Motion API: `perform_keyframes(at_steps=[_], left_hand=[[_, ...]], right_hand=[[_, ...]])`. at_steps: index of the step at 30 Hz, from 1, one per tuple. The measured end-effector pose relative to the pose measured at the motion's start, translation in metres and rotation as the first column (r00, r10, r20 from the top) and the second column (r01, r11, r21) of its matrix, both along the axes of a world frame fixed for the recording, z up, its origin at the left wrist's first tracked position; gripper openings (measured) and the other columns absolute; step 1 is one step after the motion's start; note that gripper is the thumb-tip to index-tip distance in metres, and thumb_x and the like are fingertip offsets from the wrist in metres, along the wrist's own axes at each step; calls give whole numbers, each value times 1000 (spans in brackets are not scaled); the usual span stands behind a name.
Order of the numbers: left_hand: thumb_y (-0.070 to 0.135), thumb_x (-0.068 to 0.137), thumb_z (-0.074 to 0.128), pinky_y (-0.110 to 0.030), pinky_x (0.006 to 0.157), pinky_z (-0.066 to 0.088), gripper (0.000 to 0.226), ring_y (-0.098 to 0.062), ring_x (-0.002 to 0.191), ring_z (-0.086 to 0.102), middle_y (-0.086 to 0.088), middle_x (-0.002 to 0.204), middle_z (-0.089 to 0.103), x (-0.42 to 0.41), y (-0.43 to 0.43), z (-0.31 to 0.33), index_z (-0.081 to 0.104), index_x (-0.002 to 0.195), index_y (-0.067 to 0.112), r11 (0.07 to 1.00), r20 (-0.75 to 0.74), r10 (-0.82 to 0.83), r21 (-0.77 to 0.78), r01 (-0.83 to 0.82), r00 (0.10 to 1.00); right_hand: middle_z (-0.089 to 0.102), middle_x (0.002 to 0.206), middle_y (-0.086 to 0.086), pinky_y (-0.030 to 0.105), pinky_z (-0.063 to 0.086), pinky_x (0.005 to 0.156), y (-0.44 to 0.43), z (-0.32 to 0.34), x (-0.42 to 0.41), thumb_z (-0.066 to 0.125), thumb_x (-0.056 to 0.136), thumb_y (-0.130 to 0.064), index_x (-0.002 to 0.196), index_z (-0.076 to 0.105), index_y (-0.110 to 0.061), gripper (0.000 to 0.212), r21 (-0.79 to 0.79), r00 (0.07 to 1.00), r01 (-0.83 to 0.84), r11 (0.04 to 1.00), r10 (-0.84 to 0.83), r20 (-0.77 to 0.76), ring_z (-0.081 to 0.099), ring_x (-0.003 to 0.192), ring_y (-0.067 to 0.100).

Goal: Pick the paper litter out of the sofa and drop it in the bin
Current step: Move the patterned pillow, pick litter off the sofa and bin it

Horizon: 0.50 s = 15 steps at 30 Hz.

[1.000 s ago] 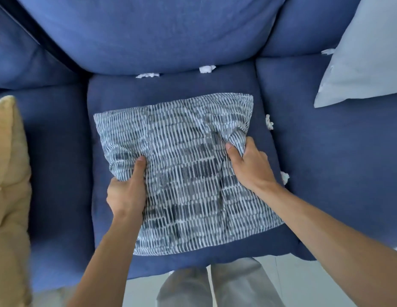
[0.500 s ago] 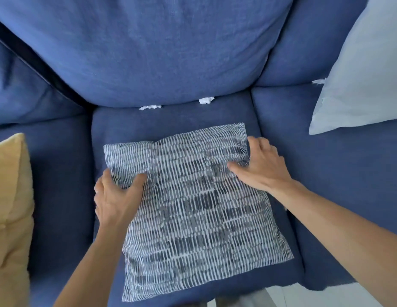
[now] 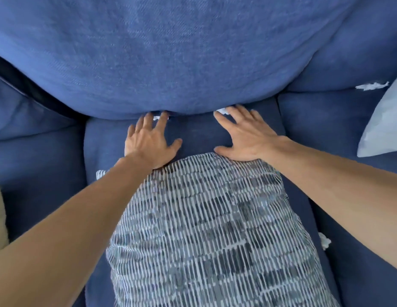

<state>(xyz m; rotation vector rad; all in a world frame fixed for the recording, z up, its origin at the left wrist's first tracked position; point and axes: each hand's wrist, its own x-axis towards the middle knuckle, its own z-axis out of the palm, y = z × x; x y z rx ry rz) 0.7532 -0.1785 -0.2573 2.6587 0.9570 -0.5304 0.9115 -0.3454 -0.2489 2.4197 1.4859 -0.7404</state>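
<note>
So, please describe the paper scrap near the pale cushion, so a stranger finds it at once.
Start at the pale blue-grey cushion on the right of the dark blue fabric sofa. Beside its upper edge, a torn white paper scrap lies in the crease behind the seat. No hand is near it.

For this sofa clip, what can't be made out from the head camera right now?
- Bin: nowhere in the head view.
- Paper scrap in the crease: mostly hidden by the left hand fingers.
- Paper scrap: partly behind the right hand fingers; contact unclear.
- Patterned cushion: lower part cut off by the bottom edge.
- Pale cushion: cut off at the right edge.
</note>
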Motion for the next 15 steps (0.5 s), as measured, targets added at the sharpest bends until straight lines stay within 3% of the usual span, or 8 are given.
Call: perform_keyframes(at_steps=[3,5,8,11,15], left_hand=[[60,86,51,-45,114,23,76,-35,135,35,-13,148,33,5,9,-16,29,149,25,996,115,-30,86,20,993],[59,85,52,-45,112,25,77,-35,133,37,-13,149,34,4,8,-22,29,149,23,993,156,-57,111,39,986],[60,86,51,-44,113,24,82,-35,135,35,-13,152,28,-3,2,-35,24,151,19,993,135,-74,105,60,988],[60,84,53,-47,116,19,81,-36,135,33,-17,147,33,-6,-1,-40,31,147,14,992,149,-56,123,38,987],[65,81,50,-47,117,15,84,-36,137,29,-19,146,31,0,-3,-42,29,147,17,997,104,-9,76,1,995]], right_hand=[[13,156,4,46,14,117,14,-19,16,47,78,-75,154,4,-24,102,5,1000,-25,1000,25,11,17,143,27],[10,157,2,44,14,118,16,-28,21,50,74,-77,155,4,-22,108,1,1000,-6,1000,6,-14,16,143,27],[10,158,0,44,14,118,17,-37,20,56,68,-77,154,7,-21,114,12,998,34,999,-34,-46,17,143,28],[17,156,1,44,13,118,19,-38,19,57,64,-80,152,17,-21,113,11,1000,-1,1000,2,-9,20,142,27],[8,158,1,43,6,120,21,-37,24,58,61,-83,154,6,-22,123,-29,999,-26,999,25,-30,10,145,27]])
